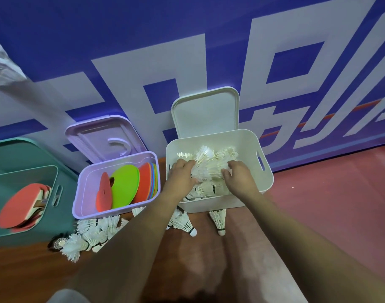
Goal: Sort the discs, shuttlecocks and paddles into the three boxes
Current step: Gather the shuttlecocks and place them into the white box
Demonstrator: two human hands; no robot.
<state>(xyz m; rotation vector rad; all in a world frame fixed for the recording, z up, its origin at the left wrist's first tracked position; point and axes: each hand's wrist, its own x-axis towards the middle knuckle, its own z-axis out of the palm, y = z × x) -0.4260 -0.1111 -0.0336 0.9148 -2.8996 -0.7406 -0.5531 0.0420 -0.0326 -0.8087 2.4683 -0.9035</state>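
Presently, left to right: teal box (pixel 60 219) at 9 o'clock — red paddles (pixel 19 211) inside. Lilac box (pixel 83 193) at its 3 o'clock — discs (pixel 125 184) on edge. Loose shuttlecocks (pixel 89 235) on floor, 6 o'clock of it. White box (pixel 250 145): left hand (pixel 182 174) and right hand (pixel 239 176), fingers curled, clasp a shuttlecock bunch (pixel 207 169) between them.

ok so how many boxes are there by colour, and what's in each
teal box: 1, holding paddles
purple box: 1, holding discs
white box: 1, holding shuttlecocks
total: 3 boxes
More shuttlecocks lie on the floor in front of the boxes, too bunched to count.
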